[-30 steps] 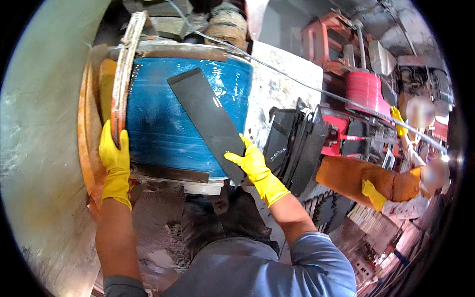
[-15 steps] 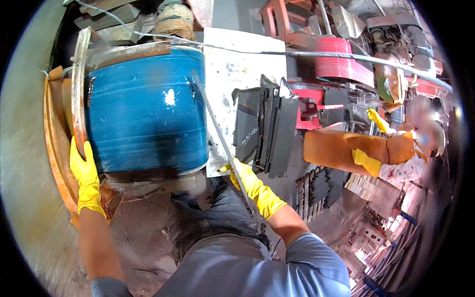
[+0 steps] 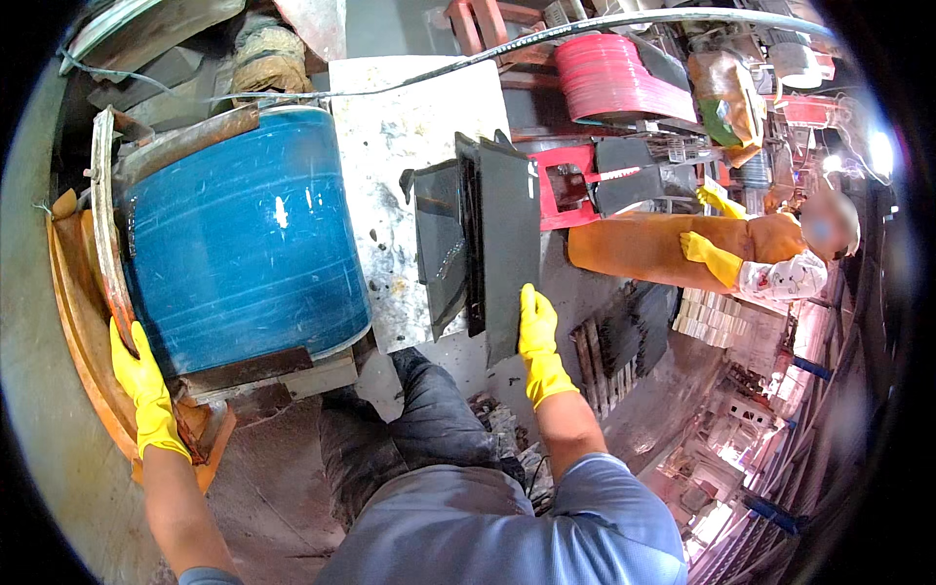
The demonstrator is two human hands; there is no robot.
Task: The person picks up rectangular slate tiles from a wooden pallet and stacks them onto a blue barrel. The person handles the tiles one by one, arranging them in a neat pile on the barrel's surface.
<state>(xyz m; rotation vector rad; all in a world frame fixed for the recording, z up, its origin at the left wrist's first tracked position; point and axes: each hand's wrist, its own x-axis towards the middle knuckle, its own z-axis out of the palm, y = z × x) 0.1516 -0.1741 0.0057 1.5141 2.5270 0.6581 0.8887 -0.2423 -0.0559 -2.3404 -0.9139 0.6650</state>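
My left hand (image 3: 142,375), in a yellow rubber glove, grips the lower end of a long, worn bar (image 3: 103,224). That bar runs along the left side of a wide, shiny blue belt (image 3: 239,234) with a curved surface. At the lower right edge of a flat dark grey panel (image 3: 512,244), my gloved right hand (image 3: 541,336) has its fingers closed on the rim. More dark panels (image 3: 441,244) lean beside it, over a stained white board (image 3: 390,146). Part of the right hand's grip is hidden.
A co-worker (image 3: 780,253) in an orange apron and yellow gloves stands at the right. Pink rounded stacks (image 3: 619,83) lie farther back. A cable (image 3: 487,54) crosses the top. Orange sheeting (image 3: 83,322) hangs at the left; a dark slatted pallet (image 3: 619,341) lies to the right.
My right hand has left a long thin grey strip, now not visible, and moved right and up to the panel's edge. My left hand still grips the bar. The view has shifted.
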